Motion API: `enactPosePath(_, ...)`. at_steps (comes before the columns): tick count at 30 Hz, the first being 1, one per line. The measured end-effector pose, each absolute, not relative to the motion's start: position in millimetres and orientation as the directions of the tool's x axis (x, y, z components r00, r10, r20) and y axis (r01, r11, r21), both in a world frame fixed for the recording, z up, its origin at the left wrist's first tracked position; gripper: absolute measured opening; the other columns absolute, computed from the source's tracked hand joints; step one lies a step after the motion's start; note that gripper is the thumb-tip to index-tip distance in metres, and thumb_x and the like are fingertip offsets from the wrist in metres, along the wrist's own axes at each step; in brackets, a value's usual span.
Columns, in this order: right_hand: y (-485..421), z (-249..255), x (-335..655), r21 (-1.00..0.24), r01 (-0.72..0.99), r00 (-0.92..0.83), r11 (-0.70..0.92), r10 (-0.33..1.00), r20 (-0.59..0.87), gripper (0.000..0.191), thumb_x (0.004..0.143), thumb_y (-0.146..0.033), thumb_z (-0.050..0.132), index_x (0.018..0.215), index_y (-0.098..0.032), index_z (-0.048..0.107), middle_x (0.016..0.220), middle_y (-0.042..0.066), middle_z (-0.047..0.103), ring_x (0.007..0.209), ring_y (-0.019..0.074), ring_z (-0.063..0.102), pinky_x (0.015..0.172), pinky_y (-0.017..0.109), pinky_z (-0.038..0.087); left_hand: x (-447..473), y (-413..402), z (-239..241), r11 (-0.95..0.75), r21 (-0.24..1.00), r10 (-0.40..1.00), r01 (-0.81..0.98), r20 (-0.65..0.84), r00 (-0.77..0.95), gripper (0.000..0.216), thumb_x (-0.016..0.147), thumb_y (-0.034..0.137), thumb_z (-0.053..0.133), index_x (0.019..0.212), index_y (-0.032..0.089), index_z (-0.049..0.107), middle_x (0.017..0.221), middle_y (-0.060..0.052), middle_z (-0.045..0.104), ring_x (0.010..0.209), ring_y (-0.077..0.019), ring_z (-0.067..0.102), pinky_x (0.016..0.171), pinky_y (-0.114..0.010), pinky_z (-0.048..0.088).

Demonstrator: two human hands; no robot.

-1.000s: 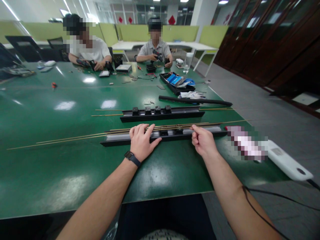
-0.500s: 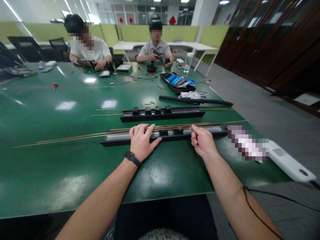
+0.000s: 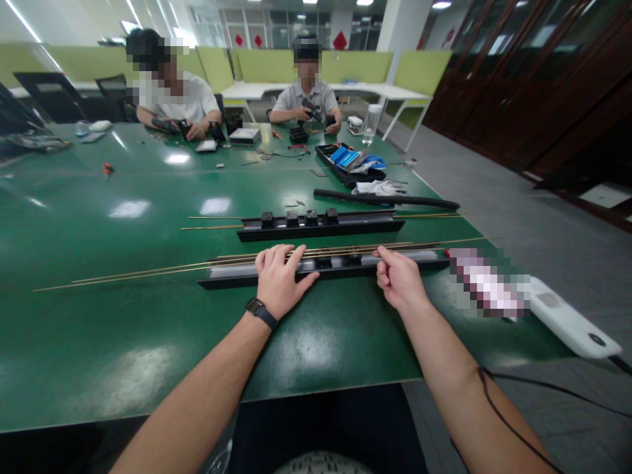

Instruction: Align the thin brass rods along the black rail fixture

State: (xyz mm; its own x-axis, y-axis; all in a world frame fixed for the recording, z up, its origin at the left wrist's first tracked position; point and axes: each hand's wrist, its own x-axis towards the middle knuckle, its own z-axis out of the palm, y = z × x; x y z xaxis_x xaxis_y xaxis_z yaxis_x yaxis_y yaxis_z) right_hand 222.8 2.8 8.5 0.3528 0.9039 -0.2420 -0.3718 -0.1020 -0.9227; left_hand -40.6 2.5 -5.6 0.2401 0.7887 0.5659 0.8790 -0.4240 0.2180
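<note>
The left hand (image 3: pixel 282 280), spread, rests across the nearer black channel (image 3: pixel 234 272) at twelve o'clock, seemingly to keep it steady, while the right hand (image 3: pixel 399 276) at one o'clock pinches a golden rod (image 3: pixel 118 278).

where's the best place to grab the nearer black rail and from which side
The nearer black rail is probably best gripped by its front wall, toward both ends, coming from the near side: that wall is long, straight and clear of the gold rods, which lie toward the back.
</note>
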Motion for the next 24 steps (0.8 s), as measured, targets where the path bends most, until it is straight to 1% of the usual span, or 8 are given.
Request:
enactPosePath(3,4.4,9.1,225.7,-0.918,-0.386,0.397,-0.087,0.883,-0.251,0.024,0.08,-0.035,0.079,0.079,-0.016,0.065,0.044,-0.005,0.051,0.029,0.0046,0.033,0.026,0.015,0.019,-40.9,2.7,-5.6,-0.428,0.22,0.786,0.876,0.569,0.241,0.056,0.089,0.056,0.068,0.135,0.026,0.062,0.131,-0.013,0.064,0.126,-0.0325,0.054,0.109,-0.05,0.032)
enactPosePath(6,4.5,9.2,226.2,-0.92,-0.379,0.393,-0.099,0.883,-0.257,0.026,0.08,-0.039,0.078,0.081,-0.017,0.064,0.044,-0.006,0.051,0.028,0.0051,0.033,0.026,0.016,0.019,-41.3,2.9,-5.9,-0.436,0.215,0.78,0.874,0.575,0.247,0.056,0.089,0.056,0.069,0.134,0.025,0.062,0.131,-0.013,0.064,0.125,-0.0318,0.054,0.109,-0.05,0.032)
enactPosePath(13,2.8,6.4,223.6,-0.942,-0.308,0.305,-0.134,0.924,-0.232,0.035,0.076,-0.045,0.083,0.086,-0.014,0.069,0.045,-0.004,0.054,0.029,0.0047,0.035,0.028,0.015,0.018,-43.2,7.0,-8.3,-0.448,0.21,0.772,0.869,0.58,0.258,0.057,0.088,0.057,0.069,0.135,0.026,0.062,0.13,-0.012,0.065,0.124,-0.0315,0.055,0.109,-0.05,0.032)
enactPosePath(18,1.7,6.9,222.8,-0.952,-0.276,0.285,-0.134,0.935,-0.214,0.039,0.076,-0.048,0.084,0.086,-0.013,0.07,0.046,-0.004,0.055,0.03,0.0044,0.035,0.028,0.015,0.018,-45.3,11.9,-9.0,-0.464,0.21,0.767,0.861,0.582,0.271,0.057,0.088,0.057,0.069,0.136,0.027,0.062,0.131,-0.012,0.065,0.124,-0.0318,0.054,0.109,-0.05,0.032)
enactPosePath(24,1.5,7.0,221.5,-0.944,-0.292,0.245,-0.154,0.942,-0.229,0.04,0.076,-0.048,0.085,0.089,-0.013,0.07,0.047,-0.005,0.054,0.03,0.0033,0.034,0.028,0.014,0.019,-45.8,12.0,-8.5,-0.466,0.203,0.767,0.861,0.578,0.279,0.058,0.088,0.058,0.069,0.136,0.026,0.062,0.131,-0.012,0.064,0.125,-0.0316,0.054,0.109,-0.05,0.031)
